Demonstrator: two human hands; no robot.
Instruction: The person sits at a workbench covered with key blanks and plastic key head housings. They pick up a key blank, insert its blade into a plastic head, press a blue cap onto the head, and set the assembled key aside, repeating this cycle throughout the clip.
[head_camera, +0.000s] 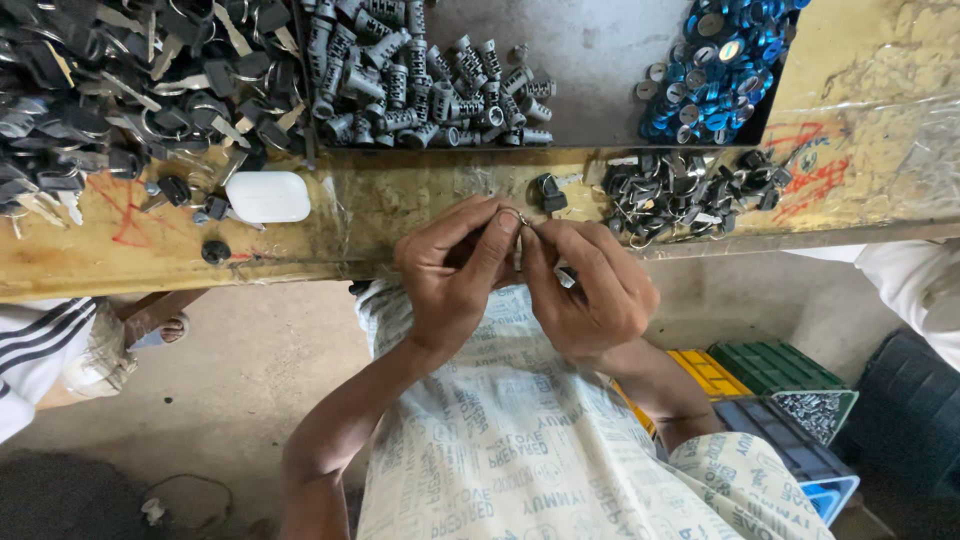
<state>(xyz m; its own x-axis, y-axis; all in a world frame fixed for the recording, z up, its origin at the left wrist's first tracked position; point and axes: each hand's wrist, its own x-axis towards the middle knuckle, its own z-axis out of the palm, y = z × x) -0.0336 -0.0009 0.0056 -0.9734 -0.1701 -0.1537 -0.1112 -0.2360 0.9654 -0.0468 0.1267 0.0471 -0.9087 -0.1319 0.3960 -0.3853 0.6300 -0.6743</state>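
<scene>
My left hand (455, 275) and right hand (590, 285) meet near the bench edge (330, 262), fingertips pinched together on a small metal ring (516, 217); black key heads (690, 190) lie far right.

Blue caps (715, 70), white case (267, 196), black keys (120, 90), green crate (775, 368), yellow crate (708, 371)
</scene>
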